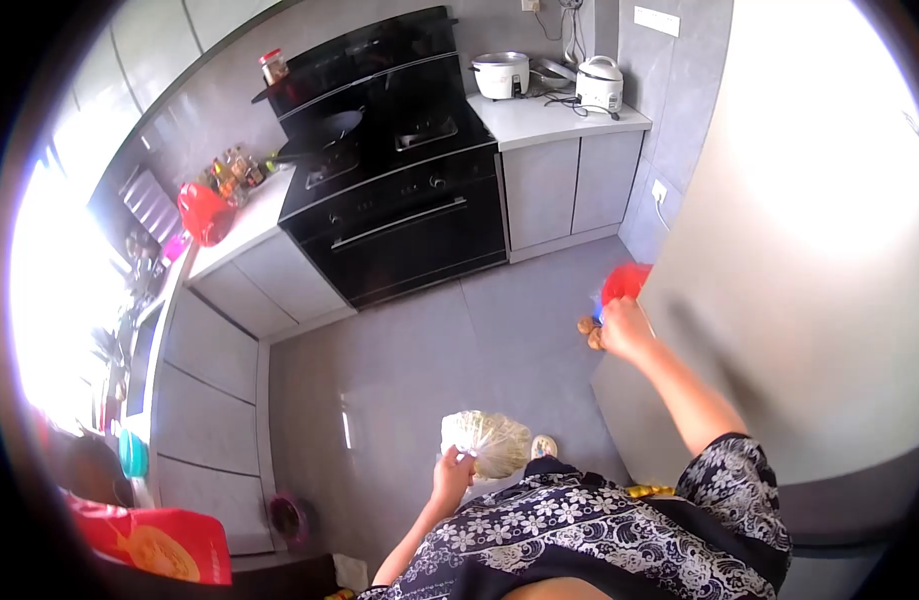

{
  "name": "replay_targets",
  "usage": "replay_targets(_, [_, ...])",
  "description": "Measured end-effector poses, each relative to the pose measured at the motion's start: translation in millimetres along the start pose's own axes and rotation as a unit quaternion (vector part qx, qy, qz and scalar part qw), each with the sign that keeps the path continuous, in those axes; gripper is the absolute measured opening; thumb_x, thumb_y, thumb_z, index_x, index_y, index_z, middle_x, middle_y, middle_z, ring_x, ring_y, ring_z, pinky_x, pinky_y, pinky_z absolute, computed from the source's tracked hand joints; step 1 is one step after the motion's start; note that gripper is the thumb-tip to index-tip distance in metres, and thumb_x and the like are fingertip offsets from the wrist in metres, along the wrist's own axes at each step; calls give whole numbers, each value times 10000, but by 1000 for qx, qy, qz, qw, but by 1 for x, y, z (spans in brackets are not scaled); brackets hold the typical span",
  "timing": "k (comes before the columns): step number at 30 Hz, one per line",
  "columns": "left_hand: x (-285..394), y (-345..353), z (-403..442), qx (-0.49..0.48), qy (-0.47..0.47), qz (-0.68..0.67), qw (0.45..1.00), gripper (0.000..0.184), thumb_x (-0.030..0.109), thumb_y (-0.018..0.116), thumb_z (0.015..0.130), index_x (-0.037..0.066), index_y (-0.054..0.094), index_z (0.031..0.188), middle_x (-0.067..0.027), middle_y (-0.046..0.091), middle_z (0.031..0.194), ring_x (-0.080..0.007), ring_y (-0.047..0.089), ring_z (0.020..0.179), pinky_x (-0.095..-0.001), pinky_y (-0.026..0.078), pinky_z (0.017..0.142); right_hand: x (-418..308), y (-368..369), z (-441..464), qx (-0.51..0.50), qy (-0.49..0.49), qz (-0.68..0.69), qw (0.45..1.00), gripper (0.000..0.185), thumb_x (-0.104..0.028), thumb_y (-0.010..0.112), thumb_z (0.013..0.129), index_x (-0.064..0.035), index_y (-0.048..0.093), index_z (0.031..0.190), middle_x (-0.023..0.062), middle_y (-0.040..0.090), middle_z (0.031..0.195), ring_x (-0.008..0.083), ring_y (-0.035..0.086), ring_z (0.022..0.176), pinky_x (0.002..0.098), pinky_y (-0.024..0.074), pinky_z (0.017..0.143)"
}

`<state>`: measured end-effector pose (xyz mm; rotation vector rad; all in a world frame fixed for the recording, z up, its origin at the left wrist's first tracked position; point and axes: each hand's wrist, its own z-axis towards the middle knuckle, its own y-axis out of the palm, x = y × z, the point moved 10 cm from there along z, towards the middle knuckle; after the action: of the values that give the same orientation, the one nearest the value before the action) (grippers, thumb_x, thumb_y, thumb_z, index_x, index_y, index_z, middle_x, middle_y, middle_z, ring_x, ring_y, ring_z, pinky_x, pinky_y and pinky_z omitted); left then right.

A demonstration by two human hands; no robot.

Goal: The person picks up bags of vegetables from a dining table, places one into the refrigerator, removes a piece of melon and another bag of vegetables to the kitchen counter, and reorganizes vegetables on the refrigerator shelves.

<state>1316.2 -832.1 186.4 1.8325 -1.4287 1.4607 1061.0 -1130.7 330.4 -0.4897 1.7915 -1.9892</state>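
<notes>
My left hand (449, 482) is closed around the gathered end of a clear plastic bag (487, 443) with pale, stringy contents, held low in front of my body. My right arm reaches forward across a large, pale refrigerator door (779, 270). At the door's left edge, my right hand (627, 328) is closed and appears to grip that edge; its fingertips are hidden. Just beyond this hand are a red plastic bag (624, 281) and a few brown, round items (589, 331), whose kind I cannot make out.
A black stove (409, 220) with a wok (337, 126) stands ahead. Two white cookers, one large (501, 76) and one small (599, 86), sit on the right counter. Another red bag (205, 213) and bottles occupy the left counter. Grey floor tiles (379, 370) lie below.
</notes>
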Motion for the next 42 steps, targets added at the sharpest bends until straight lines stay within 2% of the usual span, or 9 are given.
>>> replay_targets(2, [38, 14, 32, 1, -3, 1, 1000, 105, 82, 543, 792, 8, 519, 863, -29, 493, 576, -90, 441, 437, -230, 370, 395, 61, -25, 59, 136, 2, -131, 982, 191, -163, 532, 699, -53, 652, 800, 122, 619, 895, 293, 533, 952, 482, 356, 869])
replay_targets(5, [13, -16, 47, -3, -2, -38, 999, 220, 113, 553, 782, -26, 487, 939, -34, 488, 555, -93, 442, 427, -245, 347, 383, 65, -49, 62, 39, 74, -224, 971, 228, -182, 502, 757, -111, 673, 889, 88, 629, 957, 271, 475, 1081, 480, 273, 949])
replay_targets(7, [18, -21, 59, -12, 0, -56, 998, 262, 108, 551, 780, -42, 474, 981, -35, 488, 561, -89, 438, 428, -242, 344, 382, 88, -23, 65, -153, 106, -304, 934, 278, -217, 507, 765, -102, 654, 970, 75, 618, 1032, 245, 513, 1020, 433, 326, 899])
replay_targets(10, [37, -26, 63, -54, 0, -74, 996, 365, 87, 536, 777, -79, 434, 1086, -38, 490, 579, -81, 436, 438, -236, 343, 383, 87, -22, 47, -250, 152, -328, 898, 293, -222, 487, 804, -127, 635, 1037, 43, 602, 1091, 230, 519, 1019, 440, 351, 862])
replay_targets(12, [54, -20, 79, -48, 10, -64, 997, 115, 75, 535, 793, 1, 486, 865, -26, 471, 546, -97, 431, 420, -234, 348, 392, 97, -18, 50, -262, 167, -324, 894, 290, -220, 483, 809, -126, 634, 1038, 34, 604, 1086, 233, 522, 1012, 453, 358, 844])
replay_targets(23, [173, -1, 168, -233, 38, 32, 971, 163, 119, 552, 780, -22, 475, 810, -59, 513, 548, -110, 470, 415, -254, 380, 389, 138, -59, 73, -287, 275, -324, 859, 293, -200, 455, 819, -85, 631, 1024, 70, 592, 1063, 262, 481, 1017, 426, 357, 732])
replay_targets(27, [221, 11, 192, -285, 39, 58, 956, 166, 117, 557, 774, -30, 485, 803, -63, 524, 549, -113, 484, 424, -255, 382, 393, 98, -72, 74, -383, 244, -254, 854, 274, -211, 470, 805, -161, 648, 1007, 50, 613, 1037, 255, 522, 978, 428, 417, 661])
replay_targets(35, [216, 4, 258, -352, 58, 88, 930, 193, 110, 551, 766, -39, 482, 866, -75, 520, 567, -118, 480, 431, -259, 388, 404, -60, -48, 13, -227, 300, -127, 918, 232, -260, 522, 739, -86, 664, 801, 91, 615, 837, 239, 537, 865, 382, 361, 703])
replay_targets(42, [236, 27, 261, -423, 59, 79, 901, 161, 88, 546, 765, -24, 447, 826, -85, 522, 582, -130, 477, 432, -258, 392, 413, -130, -28, -54, -239, 460, 68, 852, 342, -379, 500, 775, -74, 653, 764, 106, 610, 814, 274, 574, 814, 415, 431, 662])
